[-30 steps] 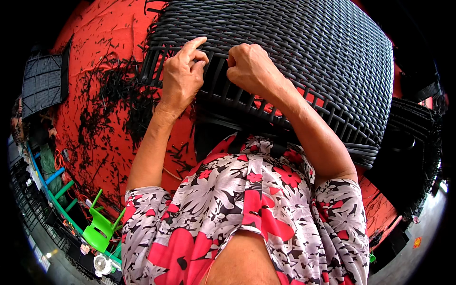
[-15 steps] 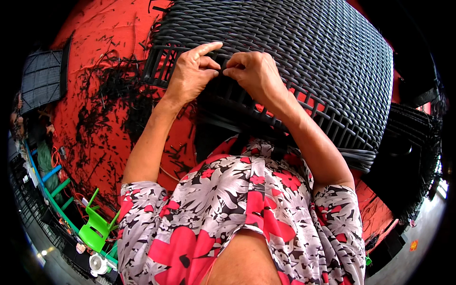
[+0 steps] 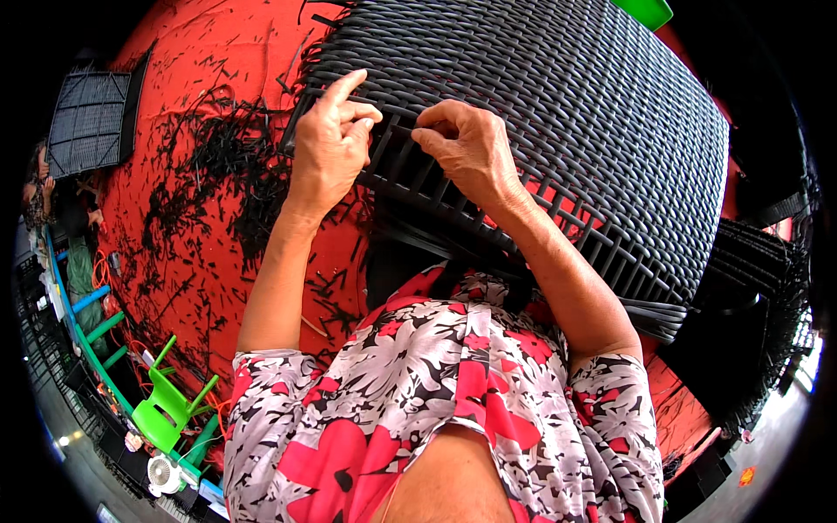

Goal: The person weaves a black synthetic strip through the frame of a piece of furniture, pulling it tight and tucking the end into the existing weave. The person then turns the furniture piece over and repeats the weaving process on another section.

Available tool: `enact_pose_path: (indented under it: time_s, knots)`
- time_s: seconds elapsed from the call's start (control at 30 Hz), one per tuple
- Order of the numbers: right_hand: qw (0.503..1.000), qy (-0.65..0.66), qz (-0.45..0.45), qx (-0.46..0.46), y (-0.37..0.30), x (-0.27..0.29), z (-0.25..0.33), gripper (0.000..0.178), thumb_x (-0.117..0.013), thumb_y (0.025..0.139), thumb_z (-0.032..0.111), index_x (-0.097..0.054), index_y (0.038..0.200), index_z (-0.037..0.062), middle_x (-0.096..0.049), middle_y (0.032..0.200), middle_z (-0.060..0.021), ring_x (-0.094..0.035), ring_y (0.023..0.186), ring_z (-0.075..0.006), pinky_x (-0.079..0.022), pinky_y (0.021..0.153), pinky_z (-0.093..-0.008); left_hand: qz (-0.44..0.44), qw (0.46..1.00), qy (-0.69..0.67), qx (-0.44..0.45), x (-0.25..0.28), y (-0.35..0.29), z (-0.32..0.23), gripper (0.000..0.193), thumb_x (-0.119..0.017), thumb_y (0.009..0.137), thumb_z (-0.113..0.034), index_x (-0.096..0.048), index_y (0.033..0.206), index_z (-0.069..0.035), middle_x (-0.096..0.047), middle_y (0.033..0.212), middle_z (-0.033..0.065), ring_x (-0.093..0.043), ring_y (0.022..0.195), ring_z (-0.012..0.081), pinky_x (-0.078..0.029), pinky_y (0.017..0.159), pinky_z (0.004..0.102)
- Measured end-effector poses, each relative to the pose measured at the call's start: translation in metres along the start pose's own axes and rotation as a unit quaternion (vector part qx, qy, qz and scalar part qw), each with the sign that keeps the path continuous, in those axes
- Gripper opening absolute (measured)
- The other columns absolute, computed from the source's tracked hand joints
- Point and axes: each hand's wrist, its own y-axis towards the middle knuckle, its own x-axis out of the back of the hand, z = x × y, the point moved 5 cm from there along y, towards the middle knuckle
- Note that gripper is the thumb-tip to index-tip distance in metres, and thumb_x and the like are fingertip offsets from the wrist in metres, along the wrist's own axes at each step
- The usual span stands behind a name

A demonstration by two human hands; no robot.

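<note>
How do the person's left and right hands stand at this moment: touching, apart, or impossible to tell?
Apart. The head view shows part of the black woven piece in the gap between the left hand and right hand.

The black, four-sided wicker piece of glossy woven strands (image 3: 558,113) lies directly before me, skewed, its near edge slanting closer on my right. The broad face is closely woven; the near edge shows open gaps.

Floral shirt (image 3: 418,366), grey, black and red, short loose sleeves (image 3: 610,401)
</note>
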Motion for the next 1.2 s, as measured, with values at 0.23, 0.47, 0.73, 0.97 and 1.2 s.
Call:
enact_pose_path:
  time_s: [0.23, 0.47, 0.73, 0.97, 1.2]
  knots:
    - [0.973, -0.211, 0.035, 0.09, 0.027, -0.02, -0.003, 0.013, -0.058, 0.073, 0.008, -0.066, 0.073, -0.0018, -0.063, 0.073, -0.0259, -0.063, 0.074, -0.0422, -0.05, 0.069, -0.0489, 0.064, 0.95, 0.248, -0.176, -0.02, 0.012, 0.017, 0.055, -0.051, 0.081, 0.008, -0.047, 0.135, -0.004, -0.066, 0.084, 0.0059, -0.055, 0.057, 0.0097, -0.048, 0.056, 0.0253]
    - [0.983, -0.126, -0.013, 0.133, 0.018, -0.013, 0.002, 0.012, -0.065, 0.077, 0.012, -0.069, 0.082, 0.0022, -0.064, 0.079, -0.0201, -0.063, 0.073, -0.0399, -0.051, 0.069, -0.0445, 0.141, 0.985, 0.097, 0.038, -0.008, 0.018, 0.017, 0.057, -0.054, 0.081, 0.008, -0.048, 0.135, -0.007, -0.058, 0.073, -0.0006, -0.048, 0.061, 0.0037, -0.042, 0.058, 0.0195]
    - [0.986, 0.134, 0.086, 0.057, 0.02, -0.033, 0.007, 0.017, -0.066, 0.084, 0.011, -0.069, 0.097, 0.0013, -0.066, 0.08, -0.0089, -0.062, 0.065, -0.0157, -0.05, 0.062, -0.029, 0.053, 0.998, 0.006, -0.016, 0.022, 0.014, -0.043, 0.06, -0.051, 0.084, 0.009, -0.036, 0.141, -0.004, -0.053, 0.071, -0.0028, -0.041, 0.055, 0.0005, -0.035, 0.049, 0.0166]
    - [0.998, -0.02, 0.053, -0.02, 0.035, -0.038, 0.013, 0.025, -0.066, 0.07, 0.016, -0.069, 0.086, -0.0038, -0.066, 0.073, -0.0229, -0.067, 0.067, -0.0323, -0.053, 0.066, -0.0383, -0.01, 0.992, 0.121, 0.013, 0.044, 0.016, 0.019, 0.048, -0.048, 0.088, 0.005, -0.045, 0.135, -0.004, -0.066, 0.08, 0.0031, -0.048, 0.05, 0.0043, -0.042, 0.047, 0.0201]
    - [0.982, -0.172, 0.041, 0.074, 0.058, -0.059, 0.015, 0.015, -0.062, 0.07, 0.009, -0.07, 0.08, 0.0008, -0.064, 0.074, -0.0245, -0.065, 0.074, -0.0399, -0.052, 0.071, -0.0442, 0.062, 0.964, 0.247, -0.073, 0.025, 0.025, 0.032, 0.054, -0.045, 0.081, 0.012, -0.049, 0.132, -0.004, -0.069, 0.1, 0.011, -0.066, 0.084, 0.017, -0.052, 0.075, 0.0296]
